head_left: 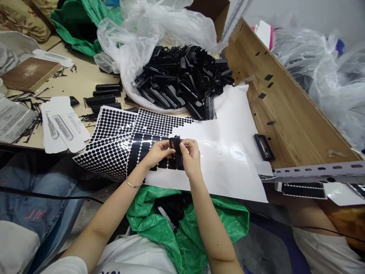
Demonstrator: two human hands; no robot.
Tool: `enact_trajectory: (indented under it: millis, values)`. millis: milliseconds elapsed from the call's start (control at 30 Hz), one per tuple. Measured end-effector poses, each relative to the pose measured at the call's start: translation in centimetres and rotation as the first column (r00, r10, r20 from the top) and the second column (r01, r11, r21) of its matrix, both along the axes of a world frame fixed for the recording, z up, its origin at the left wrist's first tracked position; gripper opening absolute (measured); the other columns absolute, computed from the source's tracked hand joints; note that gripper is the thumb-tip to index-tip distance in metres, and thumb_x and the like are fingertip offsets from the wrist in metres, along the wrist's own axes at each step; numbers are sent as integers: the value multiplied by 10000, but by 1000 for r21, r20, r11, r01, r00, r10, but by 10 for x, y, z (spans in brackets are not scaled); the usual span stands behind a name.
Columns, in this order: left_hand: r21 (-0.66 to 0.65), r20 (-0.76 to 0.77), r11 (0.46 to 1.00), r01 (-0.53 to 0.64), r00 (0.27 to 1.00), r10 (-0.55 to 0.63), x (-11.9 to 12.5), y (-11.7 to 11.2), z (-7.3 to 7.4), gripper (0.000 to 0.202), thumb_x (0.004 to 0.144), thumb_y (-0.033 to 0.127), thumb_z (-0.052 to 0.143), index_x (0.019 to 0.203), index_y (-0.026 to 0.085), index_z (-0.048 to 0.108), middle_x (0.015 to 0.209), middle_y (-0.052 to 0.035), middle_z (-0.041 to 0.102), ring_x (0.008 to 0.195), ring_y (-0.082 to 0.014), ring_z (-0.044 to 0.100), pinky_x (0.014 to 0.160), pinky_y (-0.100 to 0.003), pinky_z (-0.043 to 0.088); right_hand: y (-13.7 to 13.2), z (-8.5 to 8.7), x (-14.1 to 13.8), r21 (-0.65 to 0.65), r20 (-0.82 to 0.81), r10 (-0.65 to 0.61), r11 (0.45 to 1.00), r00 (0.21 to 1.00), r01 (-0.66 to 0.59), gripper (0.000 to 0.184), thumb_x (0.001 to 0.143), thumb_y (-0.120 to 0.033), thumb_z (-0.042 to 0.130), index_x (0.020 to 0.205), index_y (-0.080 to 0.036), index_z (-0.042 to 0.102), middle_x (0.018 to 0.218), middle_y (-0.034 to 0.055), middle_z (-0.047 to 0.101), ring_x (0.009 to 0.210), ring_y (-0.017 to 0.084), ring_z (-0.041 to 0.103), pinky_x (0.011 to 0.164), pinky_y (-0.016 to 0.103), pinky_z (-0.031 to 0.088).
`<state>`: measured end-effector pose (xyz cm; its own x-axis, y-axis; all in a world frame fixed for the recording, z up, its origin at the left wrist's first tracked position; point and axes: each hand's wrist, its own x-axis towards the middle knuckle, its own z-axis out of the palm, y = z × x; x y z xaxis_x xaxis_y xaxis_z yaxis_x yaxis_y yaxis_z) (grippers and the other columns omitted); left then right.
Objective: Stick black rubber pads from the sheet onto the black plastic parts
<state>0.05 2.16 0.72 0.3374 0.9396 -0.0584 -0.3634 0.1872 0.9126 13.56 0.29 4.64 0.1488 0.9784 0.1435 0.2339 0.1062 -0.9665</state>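
While both hands, nearly closed, pinch a black plastic piece, white cards show print too small to read.

The black plastic piece is long and narrow, its length running from near to far. It is held over the white sheet, whose black oblong stickers show at left.

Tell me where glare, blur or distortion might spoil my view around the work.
Head view: glare whitens patches of the dotted sheet and the white sheet; head view: the black piece between left hand and right hand looks fairly sharp, though its darkness hides fine detail; head view: the plastic bags at upper right look soft and stretched.
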Motion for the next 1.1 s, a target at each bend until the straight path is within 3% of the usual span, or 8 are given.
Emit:
enact_trajectory:
  millis: [600, 1100]
  values:
    - [26, -31, 999, -42, 999, 43, 0, -1, 0, 377, 609, 401, 823, 848, 139, 694, 902, -60, 724, 715, -163, 675, 629, -276, 586, -3, 3, -9, 15, 13, -64, 998, 998, 64, 111, 820, -304, 525, 763, -214, 556, 881, 32, 523, 851, 182, 546, 785, 353, 498]
    - [31, -39, 997, -65, 997, 66, 1, -2, -2, 364, 587, 398, 840, 795, 141, 688, 845, -53, 726, 735, -179, 673, 646, -294, 586, -9, 5, -14, -45, -20, -112, 993, 994, 111, 132, 817, -328, 583, 768, -207, 568, 872, 29, 550, 854, 176, 559, 771, 333, 511]
